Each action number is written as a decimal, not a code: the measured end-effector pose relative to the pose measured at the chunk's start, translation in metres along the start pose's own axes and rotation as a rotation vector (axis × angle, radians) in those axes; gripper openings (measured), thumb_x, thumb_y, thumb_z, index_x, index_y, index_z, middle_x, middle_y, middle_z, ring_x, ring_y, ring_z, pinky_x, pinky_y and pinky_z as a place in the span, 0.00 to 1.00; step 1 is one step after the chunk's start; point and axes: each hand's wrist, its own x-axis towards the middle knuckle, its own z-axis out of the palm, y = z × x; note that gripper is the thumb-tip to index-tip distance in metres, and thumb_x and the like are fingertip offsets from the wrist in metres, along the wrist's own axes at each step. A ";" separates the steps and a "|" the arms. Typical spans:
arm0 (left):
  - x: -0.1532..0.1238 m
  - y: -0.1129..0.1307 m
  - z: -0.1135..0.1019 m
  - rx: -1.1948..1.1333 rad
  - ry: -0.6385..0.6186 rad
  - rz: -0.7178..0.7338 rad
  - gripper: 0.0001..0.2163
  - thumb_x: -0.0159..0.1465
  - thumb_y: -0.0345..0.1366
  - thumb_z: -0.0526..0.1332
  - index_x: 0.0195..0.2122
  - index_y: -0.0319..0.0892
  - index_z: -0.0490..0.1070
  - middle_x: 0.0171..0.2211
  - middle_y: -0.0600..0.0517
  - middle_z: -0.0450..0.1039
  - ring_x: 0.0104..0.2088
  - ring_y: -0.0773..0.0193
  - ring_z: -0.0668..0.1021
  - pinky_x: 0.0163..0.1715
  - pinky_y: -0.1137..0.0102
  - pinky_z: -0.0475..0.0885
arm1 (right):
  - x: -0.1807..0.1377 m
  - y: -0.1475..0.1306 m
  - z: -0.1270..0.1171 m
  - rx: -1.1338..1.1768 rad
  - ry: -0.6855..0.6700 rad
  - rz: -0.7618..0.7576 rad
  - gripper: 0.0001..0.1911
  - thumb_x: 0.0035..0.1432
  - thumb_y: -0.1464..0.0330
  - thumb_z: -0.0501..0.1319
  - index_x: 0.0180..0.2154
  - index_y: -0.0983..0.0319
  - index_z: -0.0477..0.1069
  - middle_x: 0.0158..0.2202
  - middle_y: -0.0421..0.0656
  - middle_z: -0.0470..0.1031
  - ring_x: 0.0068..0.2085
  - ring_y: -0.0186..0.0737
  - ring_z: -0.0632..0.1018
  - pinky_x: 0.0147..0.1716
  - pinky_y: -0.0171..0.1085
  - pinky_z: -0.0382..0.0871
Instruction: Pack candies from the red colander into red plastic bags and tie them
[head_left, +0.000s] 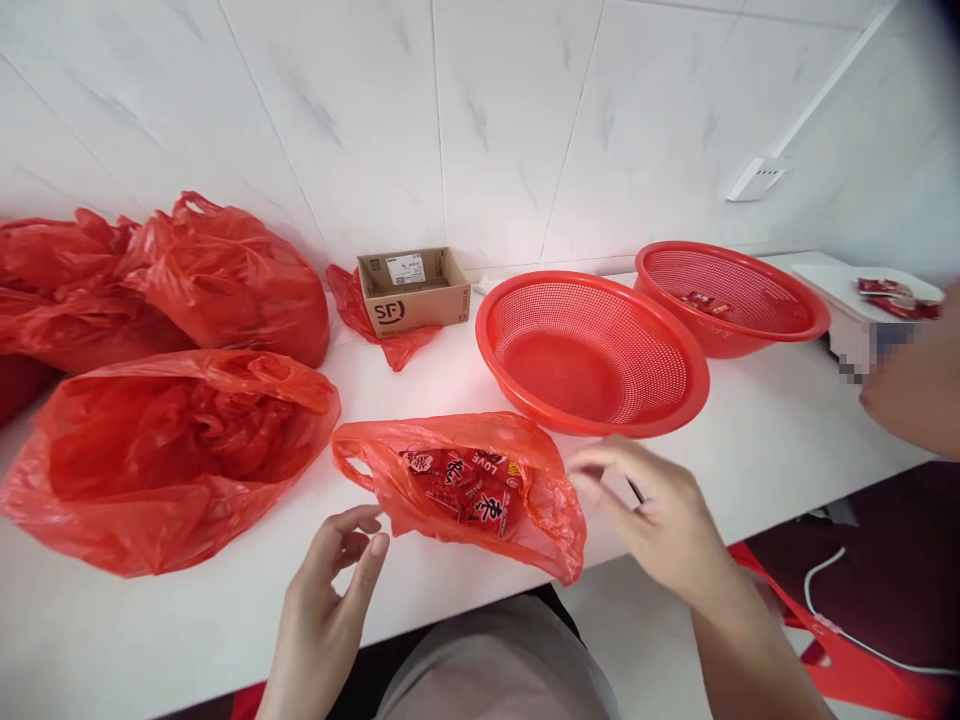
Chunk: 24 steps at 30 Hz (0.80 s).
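Observation:
An open red plastic bag point(450, 535) lies on the white table in front of me. Inside it are several red snack packets point(491, 505) with white and black lettering, one reading LOVE. My left hand point(334, 590) is beside the bag's left handle, thumb and fingers apart, with nothing seen between them. At the bag's right edge is my right hand point(660, 520), fingers bent and apart, the tips close to the plastic. A small dark sliver shows between its fingers, and I cannot make out what it is.
Behind the bag stand a red mesh basket point(592, 375) and a second basket point(772, 295) with a few packets. An SF cardboard box point(420, 300) sits by the wall. Red bags point(232, 290) fill the left, one gaping bag point(135, 500) nearest. Another person's arm point(919, 390) is at right.

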 end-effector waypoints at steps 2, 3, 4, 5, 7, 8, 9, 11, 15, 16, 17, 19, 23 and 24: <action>0.004 -0.001 0.000 0.032 -0.035 0.030 0.15 0.63 0.51 0.58 0.40 0.45 0.72 0.38 0.50 0.75 0.38 0.58 0.77 0.41 0.65 0.72 | -0.007 -0.005 0.007 0.014 -0.226 -0.018 0.03 0.63 0.68 0.59 0.37 0.55 0.71 0.32 0.39 0.77 0.34 0.39 0.77 0.36 0.40 0.72; 0.008 -0.002 0.002 0.044 -0.045 0.040 0.15 0.63 0.51 0.58 0.40 0.45 0.71 0.38 0.50 0.75 0.38 0.58 0.77 0.41 0.65 0.72 | -0.009 -0.005 0.013 -0.017 -0.296 -0.010 0.02 0.62 0.68 0.60 0.37 0.55 0.71 0.33 0.40 0.77 0.34 0.40 0.77 0.37 0.42 0.72; 0.012 -0.002 0.006 0.067 -0.053 0.041 0.16 0.63 0.52 0.57 0.41 0.45 0.70 0.38 0.50 0.75 0.38 0.58 0.77 0.40 0.66 0.72 | -0.012 -0.003 0.019 -0.063 -0.332 0.014 0.03 0.61 0.68 0.61 0.39 0.55 0.72 0.34 0.41 0.78 0.36 0.43 0.78 0.39 0.45 0.72; 0.017 -0.003 0.011 0.100 -0.061 0.036 0.16 0.63 0.52 0.57 0.42 0.45 0.69 0.38 0.50 0.75 0.37 0.59 0.77 0.38 0.66 0.71 | -0.014 0.000 0.026 -0.112 -0.342 0.051 0.07 0.59 0.68 0.62 0.41 0.56 0.71 0.37 0.42 0.78 0.38 0.46 0.78 0.41 0.48 0.72; 0.025 -0.003 0.024 0.180 -0.081 0.025 0.17 0.63 0.53 0.56 0.42 0.45 0.67 0.34 0.51 0.74 0.33 0.59 0.76 0.33 0.66 0.70 | -0.017 0.009 0.038 -0.181 -0.342 0.139 0.12 0.57 0.69 0.63 0.45 0.56 0.71 0.40 0.46 0.79 0.41 0.51 0.79 0.43 0.53 0.72; 0.029 -0.003 0.030 0.218 -0.094 0.022 0.16 0.63 0.52 0.57 0.39 0.45 0.67 0.31 0.52 0.73 0.30 0.59 0.75 0.30 0.66 0.68 | -0.018 0.012 0.042 -0.192 -0.354 0.176 0.13 0.57 0.70 0.62 0.46 0.56 0.70 0.41 0.47 0.79 0.42 0.53 0.79 0.43 0.54 0.73; 0.032 -0.003 0.036 0.246 -0.103 0.023 0.14 0.62 0.51 0.57 0.36 0.45 0.67 0.29 0.53 0.72 0.27 0.60 0.74 0.28 0.67 0.66 | -0.019 0.015 0.045 -0.183 -0.371 0.198 0.13 0.57 0.71 0.61 0.46 0.56 0.70 0.41 0.48 0.79 0.41 0.54 0.80 0.42 0.54 0.73; 0.034 -0.003 0.042 0.254 -0.121 0.038 0.12 0.61 0.47 0.59 0.29 0.45 0.67 0.26 0.53 0.71 0.25 0.61 0.71 0.26 0.68 0.64 | -0.022 0.017 0.045 -0.108 -0.405 0.210 0.12 0.59 0.71 0.58 0.44 0.54 0.71 0.42 0.47 0.80 0.42 0.53 0.80 0.42 0.53 0.74; 0.032 0.001 0.025 0.181 -0.155 0.090 0.12 0.63 0.44 0.56 0.27 0.44 0.70 0.28 0.52 0.72 0.29 0.62 0.74 0.31 0.68 0.68 | -0.023 0.012 0.028 0.138 -0.294 0.245 0.06 0.62 0.67 0.57 0.40 0.53 0.73 0.40 0.42 0.79 0.40 0.46 0.80 0.38 0.44 0.76; 0.031 0.004 0.016 0.158 -0.145 0.098 0.13 0.64 0.45 0.56 0.28 0.44 0.70 0.29 0.52 0.72 0.31 0.61 0.74 0.33 0.68 0.68 | -0.020 0.010 0.022 0.186 -0.207 0.260 0.06 0.62 0.65 0.58 0.40 0.54 0.73 0.37 0.41 0.79 0.38 0.44 0.80 0.36 0.41 0.75; 0.032 0.010 0.005 0.125 -0.123 0.098 0.14 0.64 0.46 0.56 0.28 0.44 0.71 0.30 0.52 0.73 0.33 0.61 0.75 0.35 0.68 0.69 | -0.016 0.008 0.015 0.232 -0.104 0.271 0.05 0.62 0.64 0.59 0.40 0.55 0.72 0.35 0.41 0.78 0.36 0.42 0.79 0.34 0.40 0.75; 0.034 0.027 -0.014 0.001 -0.020 0.067 0.13 0.63 0.47 0.60 0.29 0.44 0.73 0.31 0.53 0.74 0.35 0.61 0.75 0.38 0.69 0.69 | 0.000 0.002 0.002 0.336 0.112 0.264 0.06 0.61 0.64 0.61 0.40 0.56 0.71 0.32 0.40 0.78 0.33 0.40 0.79 0.33 0.38 0.74; 0.042 0.086 -0.040 -0.486 0.326 0.141 0.04 0.58 0.36 0.67 0.34 0.43 0.77 0.32 0.56 0.76 0.37 0.64 0.76 0.45 0.69 0.70 | 0.049 -0.025 -0.024 0.567 0.376 0.079 0.03 0.59 0.68 0.61 0.37 0.55 0.69 0.29 0.38 0.76 0.34 0.41 0.79 0.36 0.42 0.75; 0.044 0.101 -0.044 -0.599 0.383 0.251 0.02 0.57 0.32 0.66 0.32 0.43 0.77 0.32 0.56 0.76 0.38 0.64 0.77 0.45 0.69 0.71 | 0.060 -0.036 -0.031 0.602 0.426 0.015 0.03 0.59 0.69 0.61 0.36 0.54 0.69 0.29 0.38 0.76 0.34 0.41 0.79 0.37 0.43 0.75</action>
